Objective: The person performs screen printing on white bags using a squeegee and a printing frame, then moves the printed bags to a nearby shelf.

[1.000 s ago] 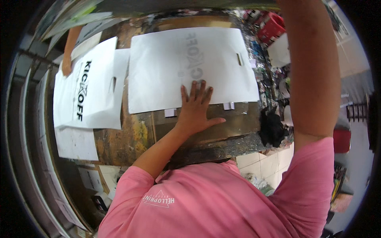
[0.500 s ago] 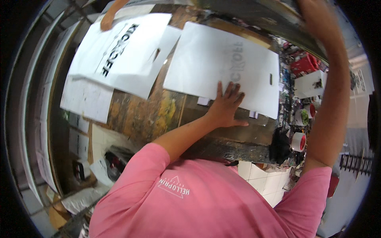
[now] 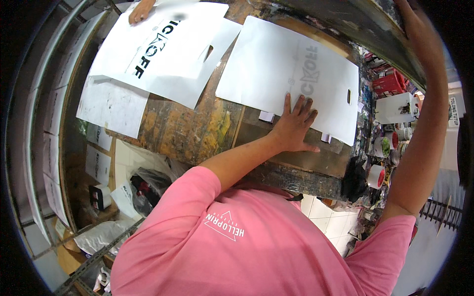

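Observation:
A flat white bag (image 3: 266,64) with a slot handle lies on the worktable, faint grey mirrored lettering showing through it. My left hand (image 3: 297,126) rests on its near edge, fingers spread and flat. Two small pale tabs stand along that edge, the left tab (image 3: 266,116) and the right tab (image 3: 326,137). At the upper right my right hand (image 3: 414,22) is raised to the edge of a tilted dark screen frame (image 3: 365,29); its fingers wrap over that edge, partly cut off by the picture's rim. Left of the bag lies another white bag (image 3: 185,47) with bold black lettering.
Another person's hand (image 3: 141,11) touches the printed bag's far left corner. A stained white sheet (image 3: 116,106) lies under it. Ink tubs, a white container (image 3: 395,108), a red container (image 3: 387,84) and a black cloth (image 3: 354,180) crowd the right. Shelving (image 3: 54,113) stands left.
The view has shifted, so the table and bags sit slightly further right and mostly higher. My left hand stays on the bag's near edge; my right hand stays at the raised frame.

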Demonstrator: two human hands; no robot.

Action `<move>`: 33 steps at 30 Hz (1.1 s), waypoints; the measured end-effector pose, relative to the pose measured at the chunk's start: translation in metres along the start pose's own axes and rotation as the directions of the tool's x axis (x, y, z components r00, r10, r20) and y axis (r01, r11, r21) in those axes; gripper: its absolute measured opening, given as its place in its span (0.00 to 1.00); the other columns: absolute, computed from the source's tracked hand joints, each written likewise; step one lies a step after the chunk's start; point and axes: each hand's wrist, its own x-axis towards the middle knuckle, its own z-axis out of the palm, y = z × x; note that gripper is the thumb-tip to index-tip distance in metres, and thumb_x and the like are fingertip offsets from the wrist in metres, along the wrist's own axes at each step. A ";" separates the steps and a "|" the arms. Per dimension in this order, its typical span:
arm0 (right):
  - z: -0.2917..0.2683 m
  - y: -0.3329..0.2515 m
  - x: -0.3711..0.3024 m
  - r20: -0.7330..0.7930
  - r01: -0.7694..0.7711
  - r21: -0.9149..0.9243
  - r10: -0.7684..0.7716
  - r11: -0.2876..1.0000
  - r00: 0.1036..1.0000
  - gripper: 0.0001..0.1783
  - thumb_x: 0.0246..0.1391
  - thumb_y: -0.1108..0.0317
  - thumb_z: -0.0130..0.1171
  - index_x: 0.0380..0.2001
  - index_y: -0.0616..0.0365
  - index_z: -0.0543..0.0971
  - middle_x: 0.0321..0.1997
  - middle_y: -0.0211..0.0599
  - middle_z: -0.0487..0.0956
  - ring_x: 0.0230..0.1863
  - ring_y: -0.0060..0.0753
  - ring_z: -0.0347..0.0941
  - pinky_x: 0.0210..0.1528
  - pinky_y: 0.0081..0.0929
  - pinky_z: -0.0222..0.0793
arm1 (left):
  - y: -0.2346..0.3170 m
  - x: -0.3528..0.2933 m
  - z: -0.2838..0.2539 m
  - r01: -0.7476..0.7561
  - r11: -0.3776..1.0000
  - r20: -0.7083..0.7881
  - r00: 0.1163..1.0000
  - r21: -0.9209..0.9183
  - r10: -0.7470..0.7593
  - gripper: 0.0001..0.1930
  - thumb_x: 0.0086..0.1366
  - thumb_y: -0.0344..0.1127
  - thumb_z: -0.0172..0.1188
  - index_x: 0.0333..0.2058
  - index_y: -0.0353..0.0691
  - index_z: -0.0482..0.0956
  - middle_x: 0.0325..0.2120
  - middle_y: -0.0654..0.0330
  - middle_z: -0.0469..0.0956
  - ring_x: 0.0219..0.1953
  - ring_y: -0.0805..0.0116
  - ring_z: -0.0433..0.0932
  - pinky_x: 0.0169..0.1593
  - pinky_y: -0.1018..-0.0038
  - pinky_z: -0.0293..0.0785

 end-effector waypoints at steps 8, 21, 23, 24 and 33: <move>0.012 0.060 0.025 0.045 0.109 -0.140 -0.103 0.984 0.994 0.25 0.62 0.43 0.50 0.48 0.52 0.79 0.42 0.57 0.81 0.48 0.59 0.78 0.51 0.47 0.70 | -0.001 0.002 -0.069 -0.004 0.920 -0.238 0.966 -0.393 -0.098 0.50 0.54 0.73 0.60 0.64 0.37 0.69 0.65 0.42 0.66 0.69 0.42 0.61 0.72 0.41 0.45; 0.079 0.035 -0.208 0.463 0.113 0.065 -0.130 0.991 0.877 0.18 0.57 0.51 0.62 0.43 0.51 0.82 0.42 0.44 0.77 0.47 0.50 0.73 0.48 0.48 0.66 | -0.035 -0.136 -0.159 0.068 -0.528 0.417 0.701 -0.847 -0.579 0.63 0.58 0.86 0.34 0.68 0.25 0.47 0.58 0.38 0.66 0.60 0.43 0.71 0.66 0.54 0.67; 0.098 0.035 -0.226 0.578 -0.045 0.174 -0.065 0.984 0.813 0.19 0.56 0.51 0.63 0.44 0.52 0.82 0.42 0.42 0.79 0.43 0.49 0.75 0.45 0.47 0.70 | -0.047 -0.150 -0.133 0.115 -0.536 0.459 0.683 -0.836 -0.569 0.62 0.58 0.85 0.33 0.67 0.25 0.49 0.58 0.38 0.67 0.60 0.44 0.71 0.66 0.55 0.67; 0.105 0.032 -0.233 0.594 -0.063 0.187 -0.062 0.980 0.802 0.20 0.55 0.52 0.64 0.44 0.53 0.82 0.43 0.40 0.79 0.43 0.48 0.75 0.44 0.45 0.71 | -0.050 -0.152 -0.124 0.141 -0.544 0.483 0.672 -0.827 -0.561 0.62 0.58 0.85 0.33 0.67 0.25 0.51 0.57 0.38 0.68 0.60 0.45 0.71 0.66 0.56 0.67; 0.172 0.053 -0.222 0.531 0.041 0.118 -0.098 0.992 0.842 0.20 0.49 0.57 0.68 0.43 0.53 0.77 0.38 0.38 0.74 0.43 0.46 0.74 0.42 0.44 0.75 | -0.060 -0.165 -0.091 0.187 -0.500 0.493 0.631 -0.846 -0.599 0.59 0.61 0.83 0.31 0.68 0.26 0.47 0.62 0.33 0.62 0.63 0.41 0.68 0.67 0.50 0.65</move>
